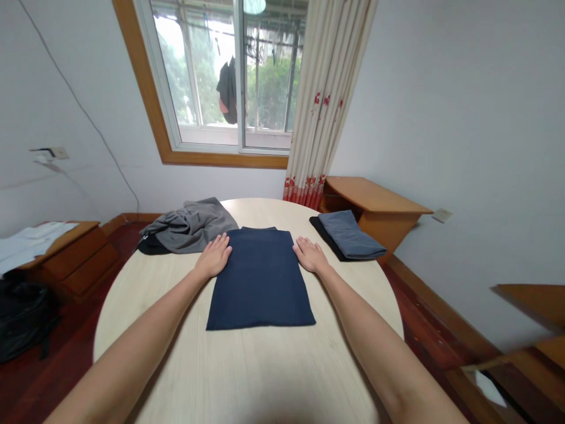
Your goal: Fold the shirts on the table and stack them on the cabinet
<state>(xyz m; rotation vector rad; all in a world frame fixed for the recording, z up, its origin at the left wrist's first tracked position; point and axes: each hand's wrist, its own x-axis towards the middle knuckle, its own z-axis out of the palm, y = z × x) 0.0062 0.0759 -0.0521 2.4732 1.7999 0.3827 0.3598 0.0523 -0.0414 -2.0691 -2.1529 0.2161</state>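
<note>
A navy blue garment [262, 280], folded into a neat panel with a small collar-like strip at its far edge, lies flat on the round pale wooden table [247, 377]. My left hand [214, 254] rests open at its upper left edge, fingers stretched forward and touching the cloth. At the upper right edge lies my right hand [309, 254], also open, its fingertips against the cloth. Neither hand grips anything. The garment's underside is hidden.
Crumpled grey and black clothing [192, 227] sits at the table's far left. Folded blue-grey cloth [351, 234] lies over black cloth [324, 232] at the far right. Beyond stand a wooden desk [375, 197] and a curtain [329, 100]; a low cabinet [73, 265] is left.
</note>
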